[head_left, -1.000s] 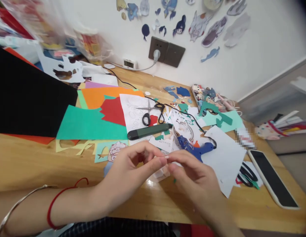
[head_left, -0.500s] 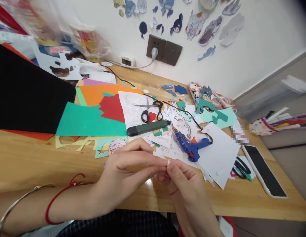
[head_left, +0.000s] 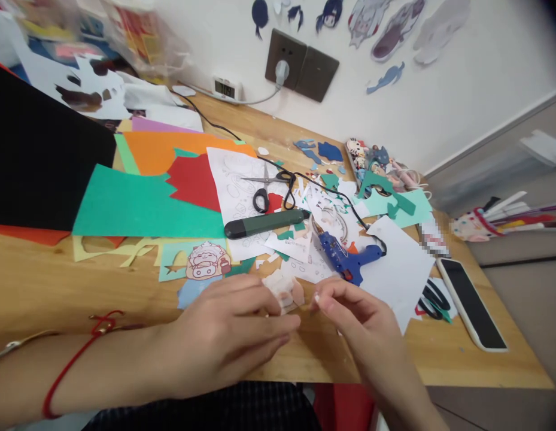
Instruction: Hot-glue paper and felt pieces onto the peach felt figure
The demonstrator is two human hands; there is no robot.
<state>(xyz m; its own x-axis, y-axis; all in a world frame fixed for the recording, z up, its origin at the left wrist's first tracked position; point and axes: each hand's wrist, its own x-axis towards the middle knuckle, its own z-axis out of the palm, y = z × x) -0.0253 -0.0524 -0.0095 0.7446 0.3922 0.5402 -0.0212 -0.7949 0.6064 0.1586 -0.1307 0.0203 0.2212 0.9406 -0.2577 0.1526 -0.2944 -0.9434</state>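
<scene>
Left hand [head_left: 235, 326] and right hand [head_left: 358, 323], earlier joined at the fingertips over a small white scrap [head_left: 317, 297], now stand apart. The right thumb and finger alone pinch the scrap; the left fingers have let go. The cartoon cutout [head_left: 208, 260], previously partly covered by the left hand, is now more fully exposed.

Craft corner: in a home, we judge.
Worktop [head_left: 466, 362]: wooden, against a white wall [head_left: 424, 114]; on it we see coloured sheets [head_left: 143, 206], scissors [head_left: 274, 179], a blue glue gun [head_left: 343, 260].
Cut-outs [head_left: 386, 78]: cartoon figures, we note, above and beside a dark socket plate [head_left: 320, 73].
Everyday belongings: we log a phone [head_left: 473, 304], a small digital clock [head_left: 224, 88], a pen holder [head_left: 473, 226].
</scene>
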